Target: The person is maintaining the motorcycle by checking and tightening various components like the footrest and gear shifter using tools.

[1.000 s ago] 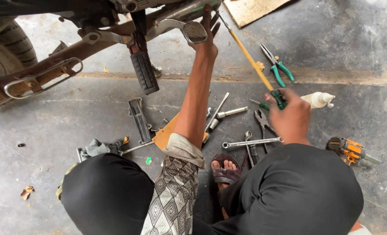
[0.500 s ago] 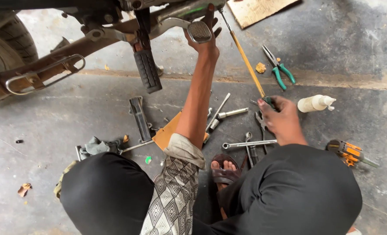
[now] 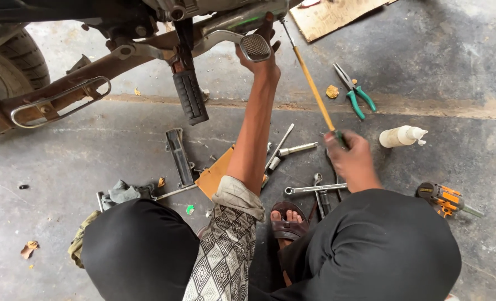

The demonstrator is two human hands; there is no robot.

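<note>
I squat beside a motorcycle's underside. My left hand [image 3: 262, 58] reaches up and grips the metal brake pedal [image 3: 254, 47] by its ribbed pad. My right hand [image 3: 351, 159] is closed on the dark handle of a long yellow-shafted screwdriver [image 3: 313, 86], whose tip points up under the engine near the pedal. A black rubber footpeg [image 3: 190, 97] hangs left of the pedal.
Scattered on the concrete floor are green-handled pliers [image 3: 355, 92], a white squeeze bottle [image 3: 401, 136], an orange-and-black tool [image 3: 446, 199], spanners [image 3: 315, 188], a socket bar [image 3: 295, 149], a black bracket [image 3: 178, 156], an orange card [image 3: 217, 175], rags [image 3: 122, 192] and a cardboard sheet [image 3: 329, 17]. The rear tyre [image 3: 11, 61] is at left.
My right hand has dropped lower and closer to me with the screwdriver, whose shaft now runs longer up toward the engine. My left hand stays on the pedal.
</note>
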